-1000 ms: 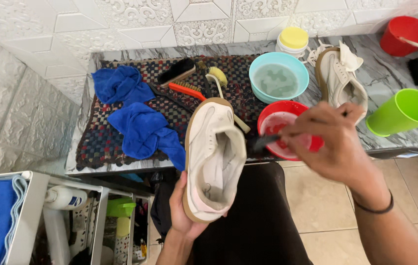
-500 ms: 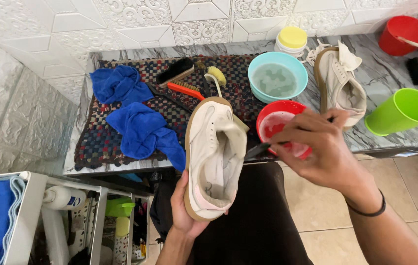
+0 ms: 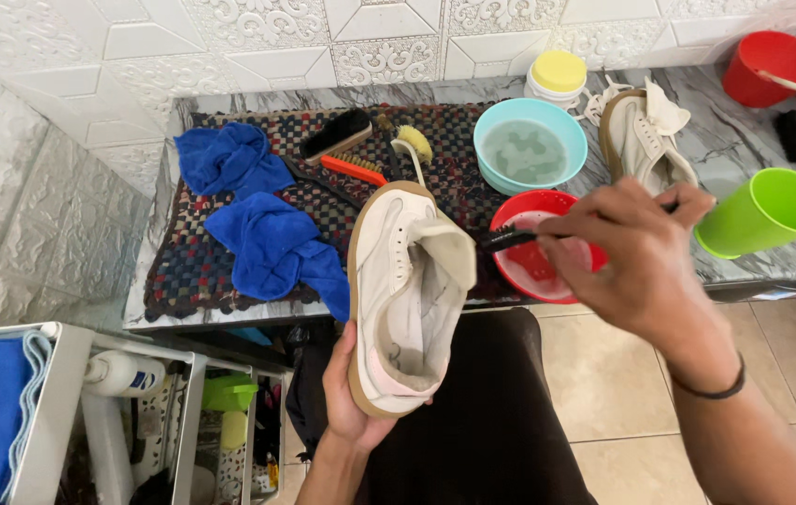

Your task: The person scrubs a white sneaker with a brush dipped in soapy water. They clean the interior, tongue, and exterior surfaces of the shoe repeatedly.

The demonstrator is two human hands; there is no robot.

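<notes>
Now you are cupping the white sneaker [image 3: 407, 299] at frame centre, your left hand [image 3: 353, 404] wrapping its heel from below, fingers curled around the sole. Your right hand [image 3: 636, 252] is pinching a dark brush [image 3: 508, 239] at the collar. Probably light, with soft uppers; the stiff sole offers the firmest hold.

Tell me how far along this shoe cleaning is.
Set out already: the blue bowl of water, red bowl and brushes on the mat. In hand: the left hand holds a white sneaker while the right hand brings a dark brush to its opening; the insole looks smudged. Left: the second sneaker lies untouched on the counter.
</notes>
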